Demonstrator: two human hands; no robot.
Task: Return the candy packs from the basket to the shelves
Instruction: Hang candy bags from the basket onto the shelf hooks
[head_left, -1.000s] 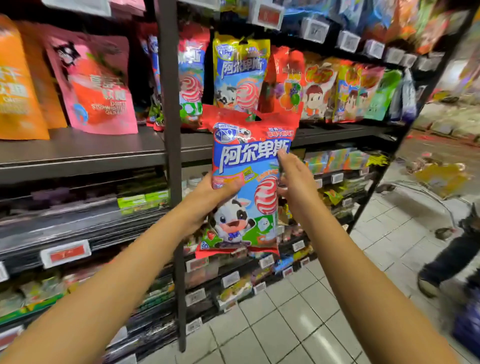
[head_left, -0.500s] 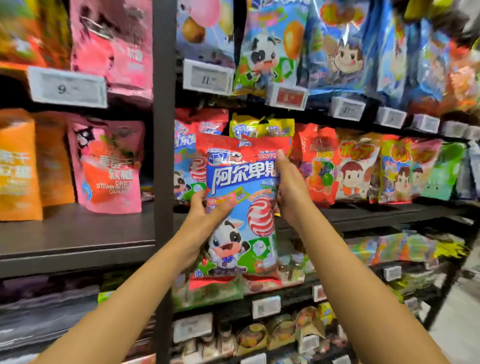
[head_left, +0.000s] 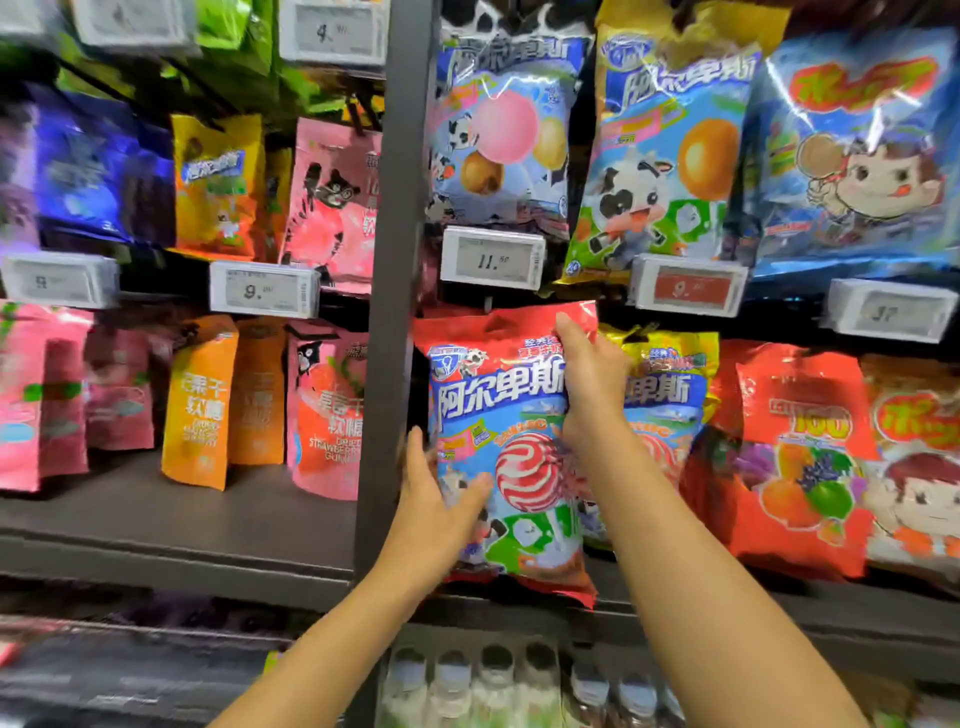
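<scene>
Candy-wise, we're mid-placement: glossy red-and-blue lollipop pack (head_left: 506, 447) upright at the dark shelf (head_left: 779, 618), left hand (head_left: 436, 514) fingers curled around it, right hand (head_left: 592, 384) pinching its top; basket unseen.

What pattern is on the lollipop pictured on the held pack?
Red-and-white swirl on the lollipop, head view.

Both hands, left hand (head_left: 441, 514) and right hand (head_left: 589, 384), hold a red candy pack (head_left: 511, 452) upright, seemingly on the shelf (head_left: 208, 551).

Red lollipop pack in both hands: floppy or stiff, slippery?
The red lollipop pack is probably floppy: its top edge crumples under the right hand. The glossy film likely makes it slippery, so the left hand supporting it low helps. Likely lumpy inside and apt to slump.
</scene>
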